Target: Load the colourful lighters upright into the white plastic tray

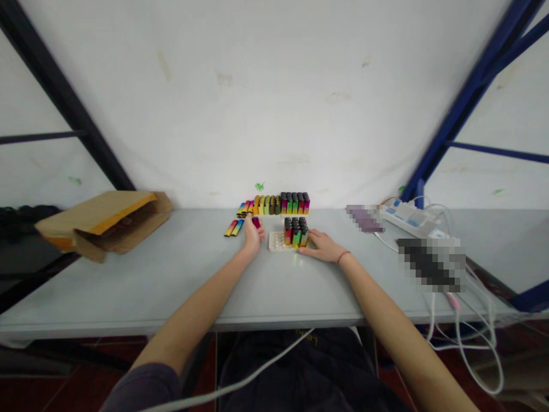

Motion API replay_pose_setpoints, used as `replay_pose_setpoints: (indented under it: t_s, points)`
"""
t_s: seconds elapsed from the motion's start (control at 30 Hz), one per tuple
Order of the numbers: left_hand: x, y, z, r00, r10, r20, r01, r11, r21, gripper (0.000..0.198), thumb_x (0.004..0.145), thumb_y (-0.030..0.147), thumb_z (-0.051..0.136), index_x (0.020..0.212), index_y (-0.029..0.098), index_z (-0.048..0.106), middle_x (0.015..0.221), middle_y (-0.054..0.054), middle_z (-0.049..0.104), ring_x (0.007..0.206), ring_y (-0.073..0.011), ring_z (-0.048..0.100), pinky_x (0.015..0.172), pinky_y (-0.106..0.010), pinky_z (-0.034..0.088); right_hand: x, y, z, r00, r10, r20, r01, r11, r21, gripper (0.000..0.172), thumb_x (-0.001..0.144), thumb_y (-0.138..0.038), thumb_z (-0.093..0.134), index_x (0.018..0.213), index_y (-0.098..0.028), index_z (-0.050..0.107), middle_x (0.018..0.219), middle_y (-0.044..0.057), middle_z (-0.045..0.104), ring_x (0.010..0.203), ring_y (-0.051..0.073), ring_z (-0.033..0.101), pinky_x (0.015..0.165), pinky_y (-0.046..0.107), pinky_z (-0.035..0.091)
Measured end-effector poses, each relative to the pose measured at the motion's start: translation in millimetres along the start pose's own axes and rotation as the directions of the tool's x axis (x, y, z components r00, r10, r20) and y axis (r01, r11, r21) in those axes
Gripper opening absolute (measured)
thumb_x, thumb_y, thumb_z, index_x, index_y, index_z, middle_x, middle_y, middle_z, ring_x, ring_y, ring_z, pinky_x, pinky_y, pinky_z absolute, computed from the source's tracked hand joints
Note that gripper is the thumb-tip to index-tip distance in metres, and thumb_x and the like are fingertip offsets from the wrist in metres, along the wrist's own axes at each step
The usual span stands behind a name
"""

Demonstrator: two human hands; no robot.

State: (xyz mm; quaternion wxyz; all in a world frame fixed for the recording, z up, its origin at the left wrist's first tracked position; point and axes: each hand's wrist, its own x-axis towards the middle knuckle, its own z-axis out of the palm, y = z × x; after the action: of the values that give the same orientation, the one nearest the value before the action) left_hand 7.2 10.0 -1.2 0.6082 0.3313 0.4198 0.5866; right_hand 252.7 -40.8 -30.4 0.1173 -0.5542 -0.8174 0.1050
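My left hand (253, 234) is closed around a magenta lighter (256, 222), to the left of a small white tray (277, 241) with round holes. Rainbow-coloured lighters with black tops (295, 232) stand upright in the right part of that tray; holes show in its left part. My right hand (325, 247) holds the tray's right side, thumb at the front corner and fingers along the edge. Two loose lighters (234, 228) lie flat left of my left hand. Behind it is a small pile of colourful lighters (245, 208), partly hidden by the hand.
Against the wall are a row of yellow-to-dark lighters (266, 205) and a block of upright black-topped lighters (295, 203). An open cardboard box (103, 220) lies at the left. On the right are a power strip (414, 218), white cables (458, 337) and two blurred-out items.
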Motion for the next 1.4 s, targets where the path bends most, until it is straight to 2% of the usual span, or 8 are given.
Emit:
replay_pose_setpoints:
  t_s: [0.47, 0.63, 0.73, 0.83, 0.97, 1.07, 1.17, 1.4]
  points:
    - [0, 0, 1.9, 0.998, -0.015, -0.055, 0.016, 1.000, 0.013, 0.035, 0.096, 0.043, 0.037, 0.067, 0.024, 0.035, 0.042, 0.009, 0.023, 0.032, -0.0071, 0.016, 0.035, -0.018, 0.013, -1, -2, -2, 1.000, 0.008, 0.008, -0.008, 1.000, 0.002, 0.079, 0.094, -0.072, 0.054, 0.150, -0.017, 0.051, 0.160, 0.020, 0.047, 0.149, 0.036, 0.043, 0.121, 0.053, 0.034]
    - [-1, 1, 1.4, 0.999, 0.006, 0.042, -0.007, 0.999, 0.046, 0.039, 0.099, 0.049, 0.033, 0.068, 0.024, 0.037, 0.043, 0.009, 0.025, 0.035, -0.0082, 0.020, 0.036, -0.019, 0.018, -1, -1, -1, 1.000, 0.002, 0.001, -0.002, 1.000, 0.001, 0.078, 0.094, -0.072, 0.054, 0.149, -0.016, 0.052, 0.159, 0.020, 0.048, 0.148, 0.036, 0.044, 0.121, 0.052, 0.034]
    - [0, 2, 1.9, 0.986, 0.111, 0.126, -0.128, 0.983, 0.128, 0.040, 0.099, 0.054, 0.035, 0.073, 0.024, 0.039, 0.046, 0.008, 0.032, 0.037, -0.0088, 0.027, 0.039, -0.020, 0.024, 0, 0, 0, 1.000, -0.014, 0.001, 0.014, 1.000, 0.000, 0.078, 0.094, -0.072, 0.053, 0.149, -0.016, 0.052, 0.159, 0.020, 0.048, 0.147, 0.036, 0.045, 0.120, 0.052, 0.035]
    - [-4, 2, 1.9, 0.899, 0.338, 0.278, -0.404, 0.885, 0.230, 0.032, 0.096, 0.052, 0.048, 0.082, 0.024, 0.044, 0.058, 0.006, 0.048, 0.047, -0.0107, 0.044, 0.049, -0.022, 0.039, 0, -1, 1, 1.000, -0.013, 0.006, 0.013, 1.000, -0.002, 0.079, 0.095, -0.071, 0.053, 0.150, -0.014, 0.051, 0.159, 0.021, 0.047, 0.148, 0.036, 0.044, 0.121, 0.052, 0.034]
    - [-13, 6, 2.2, 0.606, 0.591, 0.532, -0.791, 0.514, 0.331, 0.027, 0.092, 0.048, 0.061, 0.092, 0.021, 0.059, 0.090, -0.005, 0.066, 0.084, -0.0175, 0.062, 0.078, -0.032, 0.052, 0, -1, 1, 1.000, -0.005, -0.005, 0.005, 1.000, -0.002, 0.080, 0.094, -0.071, 0.055, 0.151, -0.015, 0.050, 0.159, 0.021, 0.048, 0.147, 0.037, 0.044, 0.120, 0.054, 0.034]
    - [-19, 8, 3.6, 0.424, 0.584, 0.693, -0.906, 0.274, 0.323, 0.025, 0.094, 0.043, 0.061, 0.095, 0.019, 0.066, 0.093, -0.007, 0.067, 0.086, -0.0185, 0.061, 0.080, -0.033, 0.052, 0, -1, 0, 1.000, -0.013, -0.011, 0.013, 1.000, -0.001, 0.077, 0.094, -0.071, 0.056, 0.150, -0.018, 0.052, 0.156, 0.019, 0.051, 0.144, 0.037, 0.047, 0.118, 0.053, 0.036]
    - [-22, 6, 4.5, 0.359, 0.496, 0.791, -0.933, 0.206, 0.294, 0.025, 0.097, 0.040, 0.059, 0.100, 0.018, 0.069, 0.092, -0.007, 0.069, 0.080, -0.0173, 0.062, 0.077, -0.032, 0.053, 0, -1, 0, 1.000, -0.009, -0.015, 0.009, 1.000, -0.003, 0.075, 0.094, -0.069, 0.057, 0.149, -0.019, 0.052, 0.155, 0.019, 0.053, 0.142, 0.036, 0.050, 0.117, 0.051, 0.038]
    - [-21, 3, 0.9, 0.348, 0.370, 0.861, -0.937, 0.108, 0.332, 0.025, 0.097, 0.041, 0.061, 0.100, 0.018, 0.071, 0.086, -0.006, 0.070, 0.081, -0.0191, 0.066, 0.080, -0.033, 0.055, 0, -2, 0, 1.000, -0.005, -0.015, 0.005, 1.000, 0.003, 0.074, 0.094, -0.069, 0.057, 0.148, -0.018, 0.053, 0.155, 0.019, 0.052, 0.143, 0.036, 0.049, 0.117, 0.051, 0.037]
